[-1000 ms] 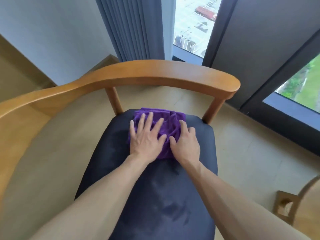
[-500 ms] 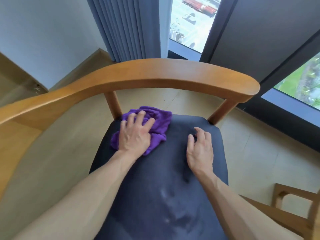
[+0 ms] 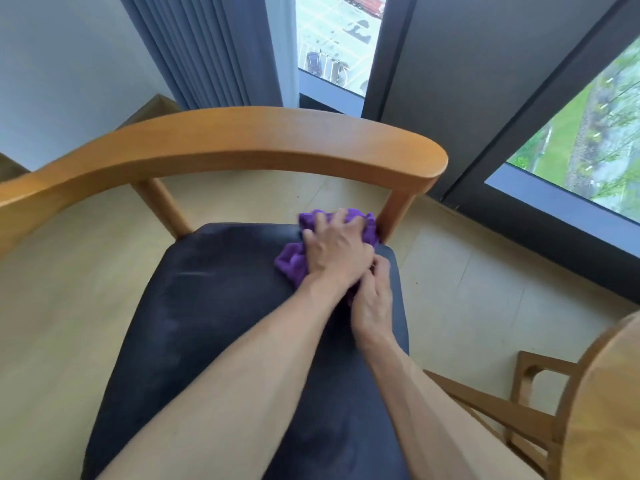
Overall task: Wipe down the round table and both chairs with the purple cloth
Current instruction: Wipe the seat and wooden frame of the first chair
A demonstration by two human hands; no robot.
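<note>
1. Since the earlier frames, the purple cloth has slid from the back left of the seat to its back right corner, and both hands have come together there.
2. Bunched and wrinkled, the purple cloth lies on the dark seat cushion of the wooden armchair, right of the frame's centre, just beside the right armrest post.
3. Left hand lies on top of the cloth, fingers curled over the crumpled fabric and gripping it.
4. Right hand sits just below and to the right, fingers bent in at the cloth's near edge; blur hides whether they pinch it.
5. At lower right, the edge of the round table and part of a second chair show.
</note>
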